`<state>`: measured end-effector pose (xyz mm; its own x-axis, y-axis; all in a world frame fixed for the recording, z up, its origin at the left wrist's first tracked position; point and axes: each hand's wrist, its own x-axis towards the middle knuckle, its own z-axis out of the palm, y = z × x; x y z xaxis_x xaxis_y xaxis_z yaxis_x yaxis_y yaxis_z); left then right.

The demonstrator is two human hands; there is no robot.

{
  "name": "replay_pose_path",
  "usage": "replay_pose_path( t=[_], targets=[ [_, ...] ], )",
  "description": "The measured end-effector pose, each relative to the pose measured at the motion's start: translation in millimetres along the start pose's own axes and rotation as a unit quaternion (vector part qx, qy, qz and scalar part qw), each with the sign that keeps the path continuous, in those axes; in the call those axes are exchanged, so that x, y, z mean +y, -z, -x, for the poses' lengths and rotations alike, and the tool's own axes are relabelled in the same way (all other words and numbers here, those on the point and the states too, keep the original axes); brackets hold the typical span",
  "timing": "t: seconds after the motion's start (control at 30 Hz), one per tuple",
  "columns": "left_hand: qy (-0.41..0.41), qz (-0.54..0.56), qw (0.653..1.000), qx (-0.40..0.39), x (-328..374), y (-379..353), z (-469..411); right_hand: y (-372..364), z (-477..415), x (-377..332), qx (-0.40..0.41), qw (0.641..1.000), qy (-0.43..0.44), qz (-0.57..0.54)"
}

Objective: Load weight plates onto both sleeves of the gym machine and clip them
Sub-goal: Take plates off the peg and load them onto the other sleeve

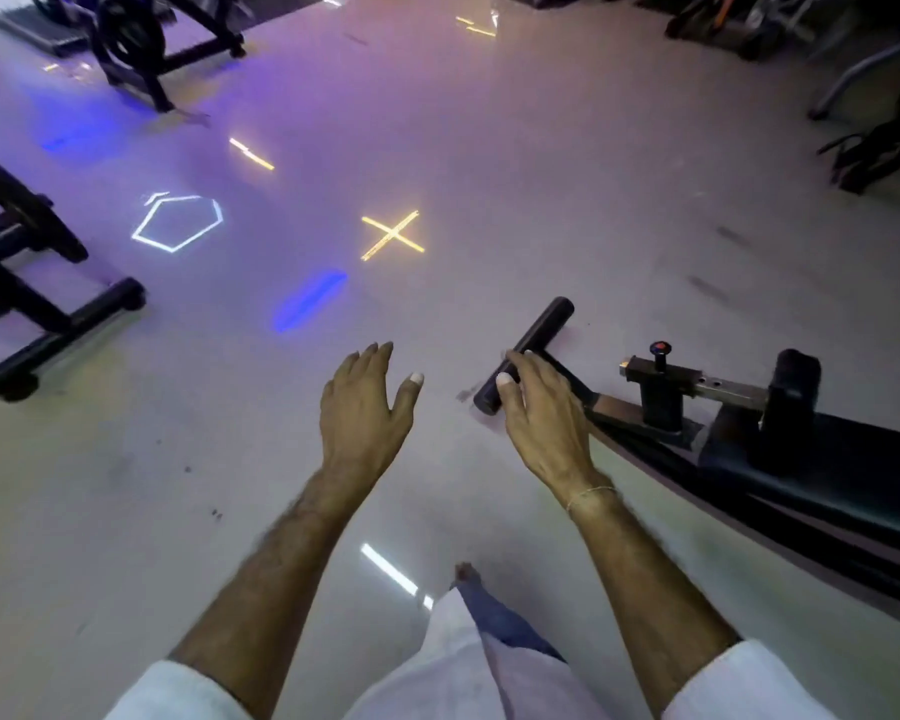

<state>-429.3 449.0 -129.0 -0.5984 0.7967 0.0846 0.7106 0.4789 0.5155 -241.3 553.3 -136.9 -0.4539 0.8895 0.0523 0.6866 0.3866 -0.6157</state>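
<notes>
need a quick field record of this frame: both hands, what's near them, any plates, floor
left hand: open, fingers spread, holds nothing, above bare floor
right hand: open, fingers lie over the black bar; contact unclear
bench: low, at right, joined to the bar; knob on its post
plate: dark disc on a frame, far top left; none in hand
floor: glossy, coloured light reflections

Black bar (533, 345), white sleeves (178, 691)

A: what's the rack (17, 283) on the left?
B: no idea, it's cut off. Bench (827, 485) runs off the right edge too, and my right hand (541, 407) covers part of its crossbar (546, 324).
</notes>
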Motion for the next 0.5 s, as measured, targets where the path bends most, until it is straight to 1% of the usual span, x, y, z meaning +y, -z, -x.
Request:
replay_pose_path(
  t=[0.13, 0.23, 0.37, 0.5],
  targets=[
    [-0.018, -0.023, 1.000, -0.002, -18.3, -14.1, -127.0, -39.8, -120.5, -3.7, 0.014, 1.000, -0.011, -0.014],
    [-0.012, -0.027, 1.000, -0.009, -22.8, -21.3, -220.9, -62.3, -213.8, -6.0, -0.005, 1.000, -0.022, -0.018],
    [-0.027, -0.023, 0.999, -0.019, -13.5, -26.5, -336.8, -63.5, -330.5, -12.5, -0.006, 0.999, -0.032, -0.006],
    [-0.048, -0.004, 0.998, -0.036, 6.8, -46.2, -454.7, -57.9, -434.0, -8.1, 0.010, 0.997, -0.070, -0.001]
  ],
)
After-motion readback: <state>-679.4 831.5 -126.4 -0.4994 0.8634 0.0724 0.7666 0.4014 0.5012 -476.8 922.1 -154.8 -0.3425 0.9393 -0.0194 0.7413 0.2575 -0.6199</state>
